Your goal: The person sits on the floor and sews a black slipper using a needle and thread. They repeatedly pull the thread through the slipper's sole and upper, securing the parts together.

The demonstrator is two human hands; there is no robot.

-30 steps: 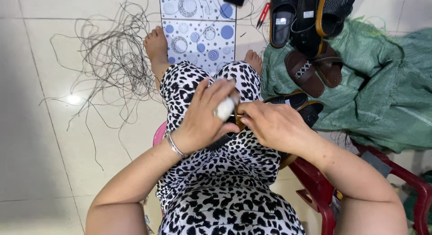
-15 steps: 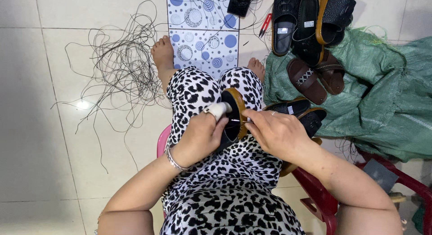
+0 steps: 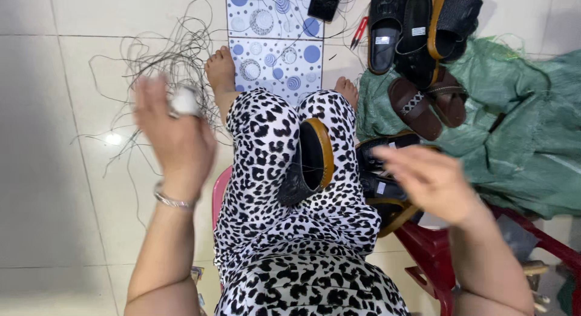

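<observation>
Both hands have flung apart: left hand (image 3: 175, 131), grip pinching a white lump (image 3: 183, 101); right hand (image 3: 433, 180) open; unheld sandal (image 3: 308, 161) may slip from knees.

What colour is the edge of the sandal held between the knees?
The sandal is black with a tan, yellowish-brown edge, seen in the head view.

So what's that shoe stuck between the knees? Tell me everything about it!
The sandal is black with a tan, yellowish-brown rim around its sole. It looks like rubber or leather, though that is hard to tell. It stands tilted on its edge, wedged between the two knees of the black-and-white spotted trousers, toe end pointing away towards the feet. A thin dark thread seems to run from it. Neither hand touches it: the left hand is raised out to the side, and the right hand hovers nearby.
</observation>
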